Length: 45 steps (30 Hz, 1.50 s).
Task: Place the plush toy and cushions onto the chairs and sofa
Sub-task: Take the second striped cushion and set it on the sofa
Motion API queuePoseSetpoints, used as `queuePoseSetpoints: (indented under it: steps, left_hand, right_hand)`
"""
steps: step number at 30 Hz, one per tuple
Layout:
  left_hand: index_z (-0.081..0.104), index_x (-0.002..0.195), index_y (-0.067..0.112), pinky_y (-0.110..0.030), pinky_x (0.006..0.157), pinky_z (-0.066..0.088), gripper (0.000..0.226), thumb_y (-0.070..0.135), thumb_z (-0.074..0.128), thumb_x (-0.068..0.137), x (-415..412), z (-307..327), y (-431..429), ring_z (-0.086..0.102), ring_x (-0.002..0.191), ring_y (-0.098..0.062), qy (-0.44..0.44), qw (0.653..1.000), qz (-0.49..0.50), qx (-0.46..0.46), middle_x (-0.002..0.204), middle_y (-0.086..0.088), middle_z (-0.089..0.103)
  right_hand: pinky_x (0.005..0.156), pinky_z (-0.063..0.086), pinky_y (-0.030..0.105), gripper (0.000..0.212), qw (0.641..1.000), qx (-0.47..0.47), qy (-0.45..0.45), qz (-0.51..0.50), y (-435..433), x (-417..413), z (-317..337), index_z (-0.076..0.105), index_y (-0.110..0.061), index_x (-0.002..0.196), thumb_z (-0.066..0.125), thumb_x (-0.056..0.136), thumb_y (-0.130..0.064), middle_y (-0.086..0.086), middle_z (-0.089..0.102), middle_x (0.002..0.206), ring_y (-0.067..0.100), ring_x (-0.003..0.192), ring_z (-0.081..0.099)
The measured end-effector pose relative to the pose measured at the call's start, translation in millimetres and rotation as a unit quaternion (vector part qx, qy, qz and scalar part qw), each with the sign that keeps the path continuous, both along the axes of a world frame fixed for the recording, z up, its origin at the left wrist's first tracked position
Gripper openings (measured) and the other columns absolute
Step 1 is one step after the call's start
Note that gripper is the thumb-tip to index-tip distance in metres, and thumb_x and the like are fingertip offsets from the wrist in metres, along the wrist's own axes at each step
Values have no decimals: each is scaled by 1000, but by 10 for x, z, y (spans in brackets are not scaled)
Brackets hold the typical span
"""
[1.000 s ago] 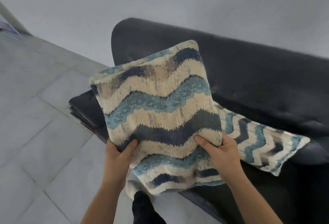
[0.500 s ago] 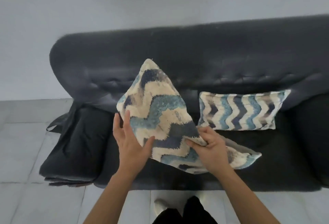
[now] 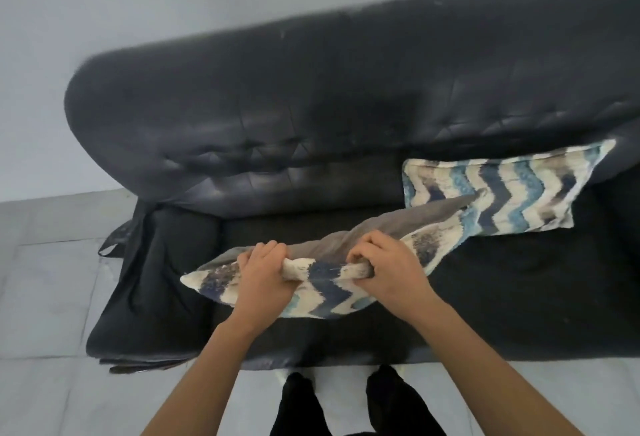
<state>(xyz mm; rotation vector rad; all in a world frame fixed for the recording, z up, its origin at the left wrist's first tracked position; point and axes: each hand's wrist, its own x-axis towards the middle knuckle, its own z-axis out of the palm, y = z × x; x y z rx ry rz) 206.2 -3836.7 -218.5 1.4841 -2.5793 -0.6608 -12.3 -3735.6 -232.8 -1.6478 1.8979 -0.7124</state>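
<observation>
The grey tiled floor (image 3: 45, 279) lies to the left of the big black leather sofa with a buttoned back (image 3: 311, 99). Over the left half of the sofa's seat you hold a soft cushion with blue, dark blue and cream zigzags and a plain grey back (image 3: 325, 285). It lies almost flat and slanted, with one end near the sofa's left arm and the other end up toward the sofa's back. You cannot tell if it rests on the seat.

Your left hand (image 3: 263, 279) grips its front edge, with the fingers curled over the bunched cloth. Your right hand (image 3: 388, 269) grips the same edge, fingers curled tight too. Your legs in black trousers (image 3: 394, 401) stand in front of the sofa.

On the right part of the sofa's seat, a second zigzag cushion in the same colours (image 3: 502, 193) leans against the sofa's back. A corner of the held cushion covers part of it.
</observation>
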Motion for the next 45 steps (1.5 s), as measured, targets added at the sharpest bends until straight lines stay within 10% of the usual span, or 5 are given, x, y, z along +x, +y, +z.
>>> queuePoseSetpoints:
  steps: [5, 15, 28, 37, 45]
  left_hand:
    - [40, 77, 36, -47, 83, 40, 51, 20, 88, 73, 78, -262, -517, 45, 82, -18, 77, 992, 65, 82, 81, 17, 44]
    - [61, 118, 15, -52, 105, 32, 46, 16, 84, 78, 576, -1648, -1994, 47, 119, -35, -11, 1000, -17, -22, 124, -11, 53]
    - [1, 163, 26, -59, 113, 34, 88, 40, 61, 99, 696, -3282, -2522, -5, 156, -40, -96, 992, -34, 78, 170, -11, -16]
    - [67, 109, 5, -53, 91, 44, 33, 29, 44, 107, 500, -3289, -2906, 56, 112, -45, 18, 970, 51, -237, 123, -22, 62]
    - [43, 150, 18, -53, 102, 31, 54, 36, 53, 100, 380, -3427, -2906, 39, 133, -44, -113, 984, 32, -132, 158, -9, 41]
  right_hand:
    - [111, 37, 41, 38, 978, 81, 181, -62, -376, -102, -421, 63, -27, 106, 84, 76, -16, -3, 63, 102, 22, 101, 62]
    - [92, 47, 48, 54, 959, 58, 264, -91, -1492, 355, -1714, 69, -16, 123, 80, 72, -1, 15, 59, 108, 38, 97, 60]
    - [96, 53, 51, 73, 950, 222, 177, -125, -2107, 525, -3148, 7, -29, 164, 50, 106, -34, 15, 4, 170, 39, 150, 27]
    - [114, 36, 54, 29, 922, -138, 271, -238, -2449, 244, -3323, 66, -15, 129, 46, 109, -18, 23, 54, 144, 43, 137, 48]
    - [113, 33, 57, 60, 946, 83, 280, -139, -2674, -96, -3328, 35, -21, 158, 55, 104, -37, 12, 37, 163, 44, 138, 41]
